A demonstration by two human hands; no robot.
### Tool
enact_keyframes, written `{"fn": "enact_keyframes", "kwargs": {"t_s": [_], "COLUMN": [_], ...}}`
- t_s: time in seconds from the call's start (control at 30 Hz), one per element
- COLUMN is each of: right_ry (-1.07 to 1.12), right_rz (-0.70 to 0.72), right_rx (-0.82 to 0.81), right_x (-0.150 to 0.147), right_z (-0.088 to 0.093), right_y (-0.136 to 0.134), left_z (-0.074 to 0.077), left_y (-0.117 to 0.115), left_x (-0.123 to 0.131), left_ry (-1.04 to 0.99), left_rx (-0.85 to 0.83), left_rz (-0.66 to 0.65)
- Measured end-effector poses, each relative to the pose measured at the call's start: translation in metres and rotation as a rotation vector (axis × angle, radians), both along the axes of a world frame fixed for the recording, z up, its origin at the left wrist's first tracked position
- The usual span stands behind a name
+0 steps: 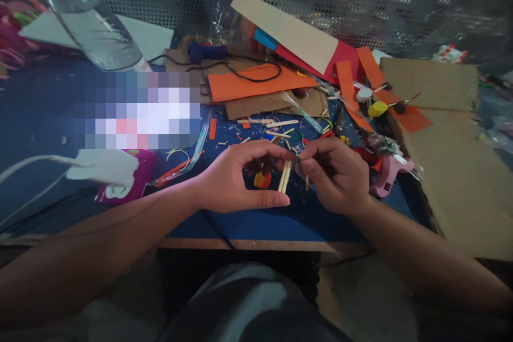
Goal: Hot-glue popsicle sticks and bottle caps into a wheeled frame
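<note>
The left hand (240,179) gripped a pair of pale wooden sticks (284,176) end to end, index fingertip on their upper tips and thumb under their lower ends. They stood nearly upright, side by side and touching, just above the worktop (248,222). The right hand (334,173) was closed, its fingertips pinching the upper end of the same sticks. Whether it also held something thinner there could not be told.

As a judgement, doing this well called for even pressure from the left thumb and finger so the two sticks stayed flush, with the right hand working only at the tip and not twisting them apart.

A small orange-and-yellow piece (262,179) lay just behind the sticks. A pink glue gun (387,171) rested close beside the right hand. Loose stick offcuts (266,122) lay farther back, then an orange paper sheet (256,83), with brown cardboard (441,133) to the right. A white charger (106,167) sat off to the left.
</note>
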State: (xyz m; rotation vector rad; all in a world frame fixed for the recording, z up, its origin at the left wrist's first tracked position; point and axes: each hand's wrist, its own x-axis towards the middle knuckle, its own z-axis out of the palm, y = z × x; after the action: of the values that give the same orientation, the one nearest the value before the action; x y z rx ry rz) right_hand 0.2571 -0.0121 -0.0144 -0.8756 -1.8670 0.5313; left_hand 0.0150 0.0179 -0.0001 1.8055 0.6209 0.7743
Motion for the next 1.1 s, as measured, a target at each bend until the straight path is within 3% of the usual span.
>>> {"fn": "enact_keyframes", "kwargs": {"t_s": [0.23,0.43,0.93,1.1], "right_ry": [-0.117,-0.105,0.032,-0.021], "right_rz": [0.246,0.288,0.271,0.122], "right_rx": [0.145,0.140,0.007,-0.012], "right_x": [-0.0027,-0.0022,-0.0041,-0.0038], "right_z": [0.0056,0.0036,0.0047,0.0061], "right_y": [0.0013,0.0030,0.0015,-0.0013], "left_z": [-0.0003,0.0000,-0.0018,-0.0027], "left_y": [0.0007,0.0005,0.0007,0.0013], "left_x": [0.0003,0.0011,0.0005,0.0000], "left_ry": [0.009,0.000,-0.006,-0.004], "left_rx": [0.030,0.042,0.058,0.054], "left_rz": [-0.006,-0.027,-0.032,-0.009]}}
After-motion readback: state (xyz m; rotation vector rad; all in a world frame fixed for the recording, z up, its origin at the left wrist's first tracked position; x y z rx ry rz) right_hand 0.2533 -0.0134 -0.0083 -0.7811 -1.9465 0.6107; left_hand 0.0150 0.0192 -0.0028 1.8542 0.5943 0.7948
